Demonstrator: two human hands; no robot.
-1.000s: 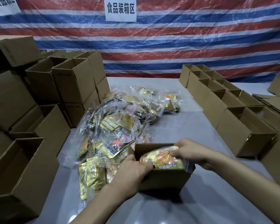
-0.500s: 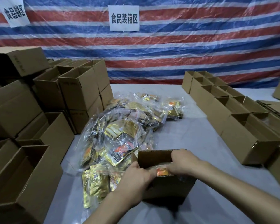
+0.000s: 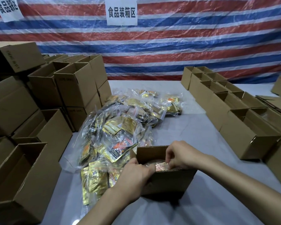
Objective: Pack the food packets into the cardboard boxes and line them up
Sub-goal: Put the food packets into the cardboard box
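Open cardboard box (image 3: 167, 181) sits at the near middle of the grey bench (image 3: 201, 135). The left hand (image 3: 135, 174) curls over its near-left corner, grip closed on the rim. The right hand (image 3: 182, 156) comes in from 3 o'clock, fingertips pinching a clear food packet (image 3: 157, 164) that lies inside, just under the rim.

Room to move: bare bench runs from 12 to 3 o'clock of the box, and a strip at 6 o'clock. At 9 to 11 o'clock the heap of packets (image 3: 120, 127) presses right against the box's left wall. The row of open boxes (image 3: 243, 135) lines up at 2 o'clock, well apart. Stacked boxes (image 3: 23, 168) crowd the bench's left edge at 9 o'clock. A striped tarp (image 3: 169, 46) closes off 12 o'clock, and flat cardboard sheets (image 3: 279, 104) lie beyond the row.
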